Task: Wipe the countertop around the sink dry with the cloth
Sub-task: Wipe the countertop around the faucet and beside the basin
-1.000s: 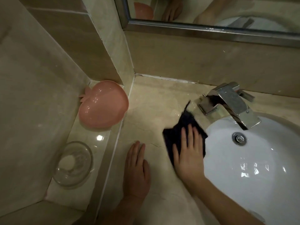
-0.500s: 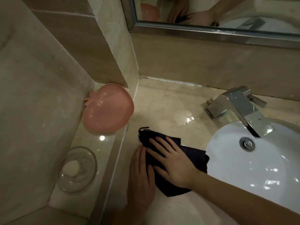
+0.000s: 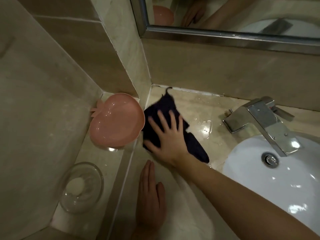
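A dark cloth (image 3: pixel 164 108) lies on the beige stone countertop (image 3: pixel 195 108) near the back left corner, left of the white sink (image 3: pixel 284 184). My right hand (image 3: pixel 167 135) presses flat on the cloth with fingers spread. My left hand (image 3: pixel 150 196) rests flat on the countertop near the front edge, fingers straight, apart from the cloth. A wet patch (image 3: pixel 206 129) glistens between the cloth and the chrome faucet (image 3: pixel 261 118).
A pink apple-shaped dish (image 3: pixel 116 122) leans on the lower side ledge, close to the cloth's left edge. A clear glass dish (image 3: pixel 81 187) with a white piece in it sits nearer on that ledge. Wall and mirror (image 3: pixel 233 13) bound the back.
My right hand has pushed the cloth away from me, toward the back left corner. The cloth no longer touches my left hand, which has stayed flat on the countertop.
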Motion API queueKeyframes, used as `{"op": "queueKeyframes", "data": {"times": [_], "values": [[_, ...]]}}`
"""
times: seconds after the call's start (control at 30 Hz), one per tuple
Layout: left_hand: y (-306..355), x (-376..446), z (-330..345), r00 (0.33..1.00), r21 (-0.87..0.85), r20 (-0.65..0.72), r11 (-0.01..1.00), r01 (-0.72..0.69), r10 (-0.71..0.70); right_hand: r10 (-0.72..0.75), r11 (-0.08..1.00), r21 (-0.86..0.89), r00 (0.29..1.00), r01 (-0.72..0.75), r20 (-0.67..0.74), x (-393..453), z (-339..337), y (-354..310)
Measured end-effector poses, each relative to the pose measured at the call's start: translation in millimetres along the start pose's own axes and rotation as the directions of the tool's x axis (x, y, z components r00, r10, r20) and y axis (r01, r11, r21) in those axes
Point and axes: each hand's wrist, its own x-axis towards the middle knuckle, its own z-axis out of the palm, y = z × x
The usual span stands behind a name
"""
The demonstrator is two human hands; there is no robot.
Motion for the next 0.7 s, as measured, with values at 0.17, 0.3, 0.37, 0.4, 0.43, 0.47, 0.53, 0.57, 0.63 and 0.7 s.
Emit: {"op": "queueKeyframes", "data": {"times": [0.17,0.3,0.37,0.4,0.43,0.47,0.53,0.57,0.63,0.7], "values": [[-2,-2,0,1.0,0.019,0.024,1.0,0.01,-0.01,-0.081,0.997,0.013,0.996,0.081,0.029,-42,13,-10],[-2,-1,0,0.998,0.092,-0.01,0.994,-0.062,0.063,-0.163,0.986,-0.036,0.987,0.163,0.006,15,8,7],[-2,-1,1,0.992,0.117,-0.036,0.986,-0.118,0.123,-0.052,0.998,-0.045,0.999,0.051,-0.01,34,3,15],[-3,-1,0,0.988,0.12,-0.048,0.983,-0.137,0.144,0.025,0.999,-0.041,0.999,-0.027,-0.034,41,-1,21],[-4,0,0,0.986,0.12,-0.05,0.981,-0.152,0.159,0.103,0.994,-0.042,0.993,-0.106,-0.059,47,-5,28],[-5,0,0,0.985,0.119,-0.042,0.98,-0.16,0.166,0.175,0.983,-0.045,0.98,-0.18,-0.091,49,-9,38],[-6,0,0,0.989,0.11,-0.019,0.983,-0.146,0.149,0.279,0.957,-0.03,0.944,-0.288,-0.174,43,-17,63],[-6,0,0,0.991,0.103,-0.014,0.986,-0.133,0.135,0.315,0.946,-0.016,0.927,-0.325,-0.205,34,-20,75],[-5,0,0,0.993,0.098,-0.009,0.988,-0.12,0.122,0.383,0.92,0.009,0.897,-0.391,-0.222,9,-26,89],[-5,-1,0,0.994,0.106,0.001,0.988,-0.11,0.11,0.444,0.893,0.036,0.864,-0.449,-0.236,-22,-27,89]]}}
